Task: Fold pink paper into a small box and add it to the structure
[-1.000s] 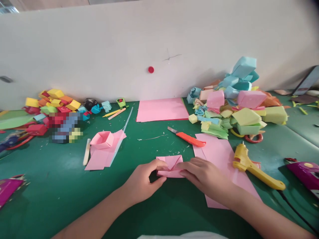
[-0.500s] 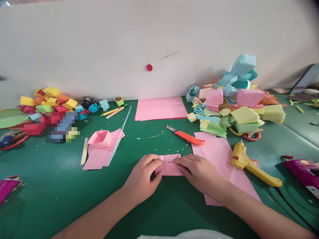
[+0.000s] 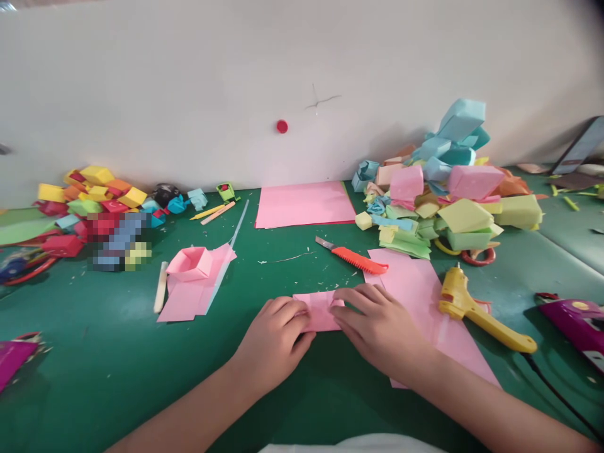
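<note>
A small folded piece of pink paper (image 3: pixel 321 313) lies on the green table between my hands. My left hand (image 3: pixel 279 333) grips its left end, the fingertips resting on the paper and the thumb at the near edge. At the right end, my right hand (image 3: pixel 377 324) pinches the paper's edge between thumb and curled fingers. Just beyond the paper is an orange utility knife (image 3: pixel 359 259) with its blade out. Under my right forearm are larger pink sheets (image 3: pixel 419 286). To the left, an open pink paper box (image 3: pixel 189 263) sits on pink paper pieces.
A yellow glue gun (image 3: pixel 472 311) with a black cord lies at the right, near a purple tool (image 3: pixel 573 324). Colourful folded paper (image 3: pixel 465 217) is heaped at back right, with small paper boxes (image 3: pixel 97 192) at back left. Pink sheets (image 3: pixel 302 204) lie against the white wall (image 3: pixel 212 94).
My right hand's fingers have lifted and curled at the paper's right end. My left hand has shifted slightly, baring the paper's far left corner.
</note>
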Motion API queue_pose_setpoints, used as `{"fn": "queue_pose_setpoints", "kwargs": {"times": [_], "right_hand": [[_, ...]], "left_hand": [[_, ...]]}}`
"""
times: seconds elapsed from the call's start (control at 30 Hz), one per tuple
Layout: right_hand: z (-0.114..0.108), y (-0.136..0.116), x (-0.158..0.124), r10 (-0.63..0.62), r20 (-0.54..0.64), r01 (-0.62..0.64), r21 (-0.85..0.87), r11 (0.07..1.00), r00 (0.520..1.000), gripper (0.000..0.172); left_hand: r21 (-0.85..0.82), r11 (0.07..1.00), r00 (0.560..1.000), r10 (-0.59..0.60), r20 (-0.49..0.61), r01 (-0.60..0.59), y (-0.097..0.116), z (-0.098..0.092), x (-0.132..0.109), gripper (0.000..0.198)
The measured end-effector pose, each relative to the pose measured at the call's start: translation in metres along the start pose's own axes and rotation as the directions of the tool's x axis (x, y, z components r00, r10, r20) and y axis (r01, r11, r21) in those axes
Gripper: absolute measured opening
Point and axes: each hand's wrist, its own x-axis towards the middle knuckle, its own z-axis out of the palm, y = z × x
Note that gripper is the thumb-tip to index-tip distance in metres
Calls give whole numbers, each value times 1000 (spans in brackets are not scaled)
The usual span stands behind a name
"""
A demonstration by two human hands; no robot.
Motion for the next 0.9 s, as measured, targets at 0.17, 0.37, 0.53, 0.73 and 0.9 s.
{"fn": "queue_pose_setpoints", "kwargs": {"times": [0.17, 0.37, 0.53, 0.73, 0.9], "right_hand": [[0, -7, -6, 13, 68, -21, 126, 992, 998, 22], [3, -6, -8, -9, 73, -4, 167, 986, 997, 25], [6, -7, -9, -28, 102, 11, 166, 986, 994, 28], [6, -7, -7, -47, 92, 35, 132, 991, 995, 30], [3, -6, -6, -72, 84, 64, 92, 994, 994, 28]], "left_hand": [[95, 993, 997, 74, -10, -72, 3, -3, 2, 16], [206, 965, 985, 171, -10, -166, 7, -3, 0, 19], [203, 950, 971, 240, 0, -235, 9, -1, -3, 24], [186, 945, 962, 272, 10, -269, 12, 2, -7, 29], [217, 946, 970, 237, 55, -243, 16, 8, -15, 37]]}}
